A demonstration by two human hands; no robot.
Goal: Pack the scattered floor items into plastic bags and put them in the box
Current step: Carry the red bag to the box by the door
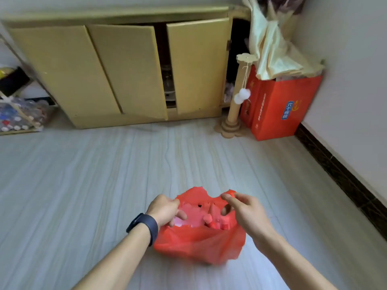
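Now pinching the rim of the red bag point(199, 243) with left hand point(165, 208) and right hand point(245, 210). Down on the floor point(83, 185), just under the fingers point(227, 197). Soft, floppy, likely light; best lifted by that rim.

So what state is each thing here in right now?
red plastic bag: mouth held open, things inside.
left hand: grips the bag's left rim.
right hand: pinches the bag's right handle.
cabinet doors: ajar.
red box: upright, cream cloth draped over its top.
scratching post: upright.
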